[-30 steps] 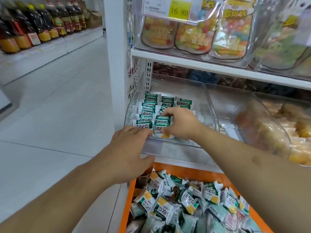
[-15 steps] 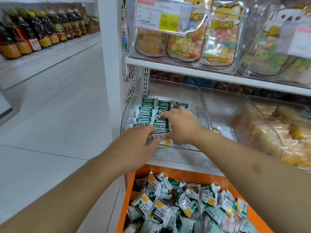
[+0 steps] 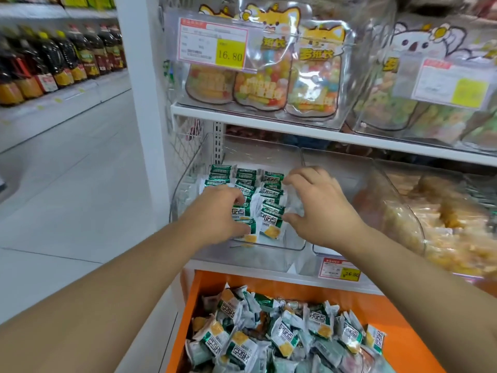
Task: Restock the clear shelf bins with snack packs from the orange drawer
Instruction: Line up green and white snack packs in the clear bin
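Three rows of snack packs (image 3: 265, 205) stand in the clear bin (image 3: 188, 181), between both hands. Left hand (image 3: 217, 214) fingers curl on the near-left packs; right hand (image 3: 320, 208) spread, loosely curved, at the right row. Since 0.5 s ago, right hand shifted right. Orange drawer (image 3: 376, 305) below holds loose packs.

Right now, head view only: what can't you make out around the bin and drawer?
- Left hand: fingertips hidden among the snack packs; grip unclear.
- Right hand: its back hides whatever lies under the palm.
- Orange drawer: near end cut off by the bottom edge.
- Lower price tag: print too small and blurred.
- Right-hand bin: contents blurred behind clear plastic.
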The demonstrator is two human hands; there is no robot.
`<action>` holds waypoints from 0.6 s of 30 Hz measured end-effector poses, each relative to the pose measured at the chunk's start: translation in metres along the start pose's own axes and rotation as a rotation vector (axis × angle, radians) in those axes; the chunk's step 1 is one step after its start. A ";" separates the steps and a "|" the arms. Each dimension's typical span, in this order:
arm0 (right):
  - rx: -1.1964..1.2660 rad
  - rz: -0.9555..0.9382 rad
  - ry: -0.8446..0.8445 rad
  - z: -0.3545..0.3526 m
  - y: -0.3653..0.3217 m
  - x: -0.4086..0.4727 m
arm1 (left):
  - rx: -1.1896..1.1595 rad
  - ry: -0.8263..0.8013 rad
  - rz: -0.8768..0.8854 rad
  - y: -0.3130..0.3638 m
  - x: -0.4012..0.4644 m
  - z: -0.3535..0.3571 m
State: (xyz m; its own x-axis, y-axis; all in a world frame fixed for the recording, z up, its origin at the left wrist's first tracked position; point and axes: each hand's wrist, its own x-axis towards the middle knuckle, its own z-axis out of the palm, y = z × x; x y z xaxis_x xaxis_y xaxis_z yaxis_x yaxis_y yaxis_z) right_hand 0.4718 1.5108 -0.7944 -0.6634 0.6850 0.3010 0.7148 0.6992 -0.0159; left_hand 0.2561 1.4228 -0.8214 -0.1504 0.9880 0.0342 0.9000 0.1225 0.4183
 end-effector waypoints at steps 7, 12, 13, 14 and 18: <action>0.107 0.031 0.020 0.017 0.010 -0.005 | 0.277 -0.119 0.040 0.004 0.036 0.016; 0.131 0.072 -0.004 0.017 0.013 -0.005 | 0.288 -0.102 0.062 -0.006 0.044 0.019; 0.137 0.079 -0.005 0.018 0.012 -0.006 | 0.301 -0.092 0.072 -0.006 0.045 0.018; 0.144 0.086 -0.007 0.019 0.012 -0.007 | 0.332 -0.079 0.086 -0.007 0.045 0.017; 0.172 0.103 -0.008 0.020 0.010 -0.008 | 0.399 -0.059 0.116 -0.008 0.047 0.014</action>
State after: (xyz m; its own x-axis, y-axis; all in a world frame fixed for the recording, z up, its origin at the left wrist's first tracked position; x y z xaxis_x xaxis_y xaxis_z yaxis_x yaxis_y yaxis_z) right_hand 0.4802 1.5161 -0.8160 -0.5912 0.7556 0.2822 0.7309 0.6498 -0.2085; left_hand 0.2482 1.4693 -0.8361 -0.0249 0.9997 0.0033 0.9992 0.0248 0.0302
